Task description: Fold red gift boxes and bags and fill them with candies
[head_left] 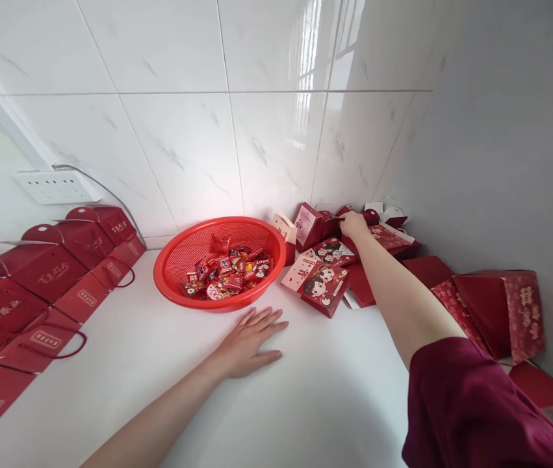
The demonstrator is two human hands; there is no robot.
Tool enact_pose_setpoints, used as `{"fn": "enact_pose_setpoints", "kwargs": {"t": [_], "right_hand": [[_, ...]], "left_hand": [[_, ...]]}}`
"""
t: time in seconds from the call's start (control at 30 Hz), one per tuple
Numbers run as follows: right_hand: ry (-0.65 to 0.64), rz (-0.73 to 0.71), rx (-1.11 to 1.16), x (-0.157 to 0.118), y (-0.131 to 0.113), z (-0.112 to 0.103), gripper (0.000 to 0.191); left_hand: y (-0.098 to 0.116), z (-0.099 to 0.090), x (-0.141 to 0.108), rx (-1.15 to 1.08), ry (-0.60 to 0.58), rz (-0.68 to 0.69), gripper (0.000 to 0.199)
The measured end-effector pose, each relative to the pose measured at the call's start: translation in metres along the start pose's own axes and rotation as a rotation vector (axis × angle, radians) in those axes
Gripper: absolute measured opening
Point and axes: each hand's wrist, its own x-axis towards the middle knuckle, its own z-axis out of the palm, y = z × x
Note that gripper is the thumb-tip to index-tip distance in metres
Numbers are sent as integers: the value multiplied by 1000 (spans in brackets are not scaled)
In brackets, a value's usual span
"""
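My left hand point(251, 344) lies flat on the white tabletop point(276, 416), fingers spread and holding nothing. Just beyond its fingertips stands a red plastic basket point(169, 273) with wrapped candies point(225, 270) in it. My right hand point(354, 226) reaches to the back by the wall, its fingers closed at the top of a red gift box point(331, 224) in a cluster; the fingertips are partly hidden. Under that forearm lie flat printed boxes with cartoon figures, one a red and pink box point(322, 283). A small box with a pale pink side point(308, 226) stands left of the right hand.
Rows of red gift boxes point(52, 270) with cord handles line the left side. More red boxes point(488, 305) lie along the right wall. A tiled wall point(179, 149) closes off the back, with a white socket strip point(56, 187) and a grey cable at left.
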Motion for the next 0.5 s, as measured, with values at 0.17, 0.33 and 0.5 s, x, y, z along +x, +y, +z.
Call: {"fn": "enact_pose_setpoints", "kwargs": {"t": [0.17, 0.33, 0.5], "right_hand": [[245, -50, 152, -23, -8, -29, 32], [483, -116, 268, -89, -21, -75, 47], [393, -241, 735, -182, -21, -112, 45]], "left_hand": [[-1, 0, -1, 5, 6, 14, 62], [0, 4, 0, 0, 36, 29, 60], [15, -20, -8, -52, -39, -16, 48]]}}
